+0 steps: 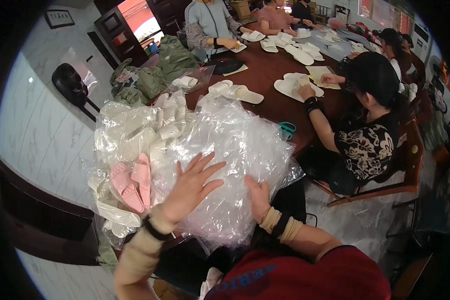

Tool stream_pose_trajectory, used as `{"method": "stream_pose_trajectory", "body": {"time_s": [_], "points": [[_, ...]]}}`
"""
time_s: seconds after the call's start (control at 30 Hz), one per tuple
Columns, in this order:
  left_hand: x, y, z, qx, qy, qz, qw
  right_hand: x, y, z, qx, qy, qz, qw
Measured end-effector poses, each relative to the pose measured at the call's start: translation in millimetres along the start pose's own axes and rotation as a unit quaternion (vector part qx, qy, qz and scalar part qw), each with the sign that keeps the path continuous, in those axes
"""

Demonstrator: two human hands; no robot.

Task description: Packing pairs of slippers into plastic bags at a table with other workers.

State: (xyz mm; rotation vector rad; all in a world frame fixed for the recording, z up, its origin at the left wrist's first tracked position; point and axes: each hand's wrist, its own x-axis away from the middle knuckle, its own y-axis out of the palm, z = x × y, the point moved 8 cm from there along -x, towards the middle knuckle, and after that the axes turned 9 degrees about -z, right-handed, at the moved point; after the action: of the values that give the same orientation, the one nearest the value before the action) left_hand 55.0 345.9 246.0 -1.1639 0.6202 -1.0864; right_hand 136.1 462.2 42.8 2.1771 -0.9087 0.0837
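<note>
A broad, loose pile of clear plastic bags point(230, 140) covers the near end of the table in front of me. Over its left part my left hand point(192, 185) is spread wide, holding nothing. At the pile's right edge my right hand point(258, 197) is curled on the plastic bags, its lower fingers partly hidden. Left of the pile lie pink slippers point(131, 184) in clear wrapping, nearest my left hand. White bagged slippers point(127, 125) are heaped behind them, and another wrapped white pair point(117, 212) sits in front.
Green-handled scissors point(287, 130) lie right of the pile. A co-worker point(367, 115) sits at the right, handling white slippers point(295, 86). Another person point(210, 30) stands across the brown table point(257, 62). Green sacks point(172, 62) stand at the far left.
</note>
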Motion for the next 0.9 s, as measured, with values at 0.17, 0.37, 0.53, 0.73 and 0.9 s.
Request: {"method": "stream_pose_trajectory", "body": {"time_s": [0.17,0.37,0.53,0.73,0.9], "points": [[-42.4,153.4,-109.2,0.080,-0.053,-0.041,0.994,30.8,8.8,-7.6,0.096,0.116,-0.198,0.969],[-49.6,204.7,-136.2,0.064,-0.089,-0.043,0.993,70.3,-69.6,-25.9,0.232,0.233,-0.196,0.924],[-50.6,200.4,-132.9,0.103,-0.086,-0.043,0.990,35.3,-80.9,34.7,0.129,0.245,-0.184,0.943],[-47.4,203.7,-134.2,0.091,-0.113,-0.025,0.989,22.1,-30.1,43.4,0.012,0.179,-0.286,0.941],[-43.1,203.5,-88.9,-0.054,-0.068,0.083,0.993,22.4,-17.4,27.4,0.034,0.160,-0.277,0.947]]}}
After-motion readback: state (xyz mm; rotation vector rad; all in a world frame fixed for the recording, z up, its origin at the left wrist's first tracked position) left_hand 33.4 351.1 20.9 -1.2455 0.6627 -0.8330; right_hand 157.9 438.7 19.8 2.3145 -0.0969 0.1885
